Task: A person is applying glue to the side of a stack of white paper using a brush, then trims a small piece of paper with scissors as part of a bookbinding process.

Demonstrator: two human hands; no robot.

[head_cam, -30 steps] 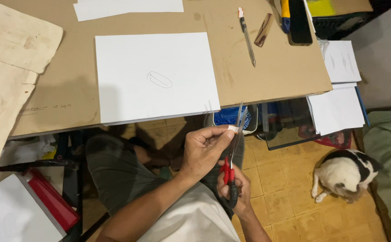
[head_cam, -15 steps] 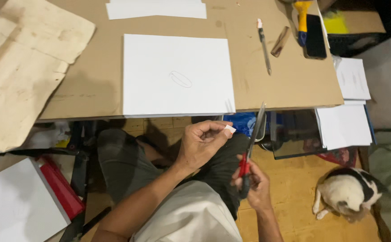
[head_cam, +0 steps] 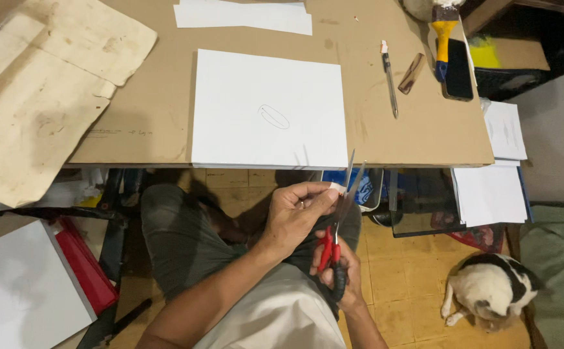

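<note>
My right hand [head_cam: 343,271] grips red-handled scissors [head_cam: 335,227] with the blades pointing up and slightly apart. My left hand [head_cam: 298,213] pinches a small white scrap of paper [head_cam: 337,188] right at the blades, below the table's front edge. On the brown cardboard tabletop [head_cam: 146,116] lies a white sheet [head_cam: 269,110] with a small pencilled oval outline on it.
A pen [head_cam: 390,77], a small brown stick [head_cam: 412,64], a yellow-handled brush [head_cam: 443,32], a dark phone [head_cam: 458,74] and more white sheets [head_cam: 243,14] lie on the table. Worn cardboard [head_cam: 42,97] sits left. A white-and-black cat [head_cam: 489,294] lies on the floor at right.
The view has shifted so the table and hands sit further right in frame. Both hands keep the same hold on scissors and scrap; the blades have tilted slightly.
</note>
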